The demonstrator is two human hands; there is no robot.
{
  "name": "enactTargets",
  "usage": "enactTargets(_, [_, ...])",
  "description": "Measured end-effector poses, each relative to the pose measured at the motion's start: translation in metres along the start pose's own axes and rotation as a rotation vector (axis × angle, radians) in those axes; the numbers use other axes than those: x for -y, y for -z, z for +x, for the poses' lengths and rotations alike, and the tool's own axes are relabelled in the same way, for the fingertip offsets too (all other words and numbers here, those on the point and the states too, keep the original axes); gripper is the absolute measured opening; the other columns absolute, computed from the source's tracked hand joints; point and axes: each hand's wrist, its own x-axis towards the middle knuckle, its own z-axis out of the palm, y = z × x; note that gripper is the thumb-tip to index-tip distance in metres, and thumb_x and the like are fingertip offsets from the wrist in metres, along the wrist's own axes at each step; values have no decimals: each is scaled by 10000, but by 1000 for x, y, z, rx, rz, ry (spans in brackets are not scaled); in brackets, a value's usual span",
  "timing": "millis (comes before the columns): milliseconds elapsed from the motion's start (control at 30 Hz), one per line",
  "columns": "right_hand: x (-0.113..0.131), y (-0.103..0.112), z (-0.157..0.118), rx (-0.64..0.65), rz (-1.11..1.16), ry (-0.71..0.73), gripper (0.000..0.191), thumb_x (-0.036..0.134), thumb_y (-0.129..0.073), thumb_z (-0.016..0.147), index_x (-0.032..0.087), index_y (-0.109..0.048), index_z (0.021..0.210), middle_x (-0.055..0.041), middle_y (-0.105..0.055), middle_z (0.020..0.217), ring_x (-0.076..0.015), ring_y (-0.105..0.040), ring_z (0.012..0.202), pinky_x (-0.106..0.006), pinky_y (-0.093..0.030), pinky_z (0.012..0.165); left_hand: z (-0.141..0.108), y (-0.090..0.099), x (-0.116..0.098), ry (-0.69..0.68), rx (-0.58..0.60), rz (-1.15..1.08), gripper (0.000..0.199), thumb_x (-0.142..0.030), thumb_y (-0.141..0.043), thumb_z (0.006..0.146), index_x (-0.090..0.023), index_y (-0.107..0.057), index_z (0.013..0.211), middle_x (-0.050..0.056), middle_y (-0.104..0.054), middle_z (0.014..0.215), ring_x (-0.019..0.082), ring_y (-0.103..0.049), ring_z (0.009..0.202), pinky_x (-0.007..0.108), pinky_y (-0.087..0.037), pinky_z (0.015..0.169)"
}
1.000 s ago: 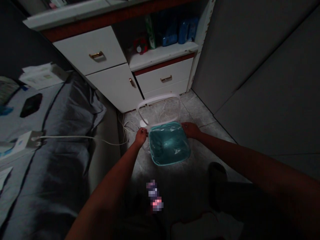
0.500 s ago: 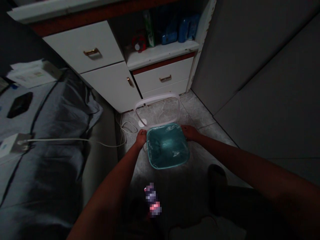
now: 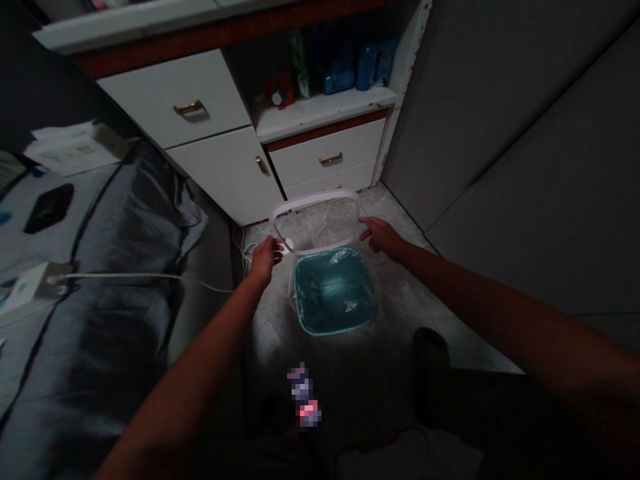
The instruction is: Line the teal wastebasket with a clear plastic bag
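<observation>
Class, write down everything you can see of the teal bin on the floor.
The teal bin is square with rounded corners and looks like plastic. It sits on the tiled floor in front of the drawers. Clear film lines it, creased inside, and runs up to a white rounded frame standing at its far edge. The left hand and right hand are beside the frame; whether they touch it cannot be told.
</observation>
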Motion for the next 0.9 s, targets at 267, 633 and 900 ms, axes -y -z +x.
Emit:
enactTargets(267, [-8, 9, -58, 132, -123, -85, 445, 380, -375, 1114, 123, -738, 1150, -89, -767, 897, -101, -526, 468, -235, -441, 489, -74, 28, 9, -171, 228, 362, 643, -759, -612, 856, -160, -794, 1006, 109, -758, 977, 225, -688, 837, 359, -556, 777])
enactTargets(633, [-29, -16, -85, 216, -1072, 360, 317, 378, -543, 1041, 213, -788, 1155, -109, -776, 1160, -270, -717, 1031, -328, -503, 852, -115, 52, 56, -344, 566, 858, 985, -692, -718, 864, -290, -360, 1689, 94, -627, 1226, 244, -671, 951, 404, -572, 895])
enactTargets(900, [-83, -151, -24, 716, -863, 249, 466, 203, -873, 772, 173, -755, 1221, -131, -756, 1208, -318, -695, 1118, -390, -535, 987, -112, 50, 56, -191, 562, 714, 1014, -622, -828, 791, -280, -434, 1660, 91, -691, 1162, 254, -661, 903, 364, -532, 831])
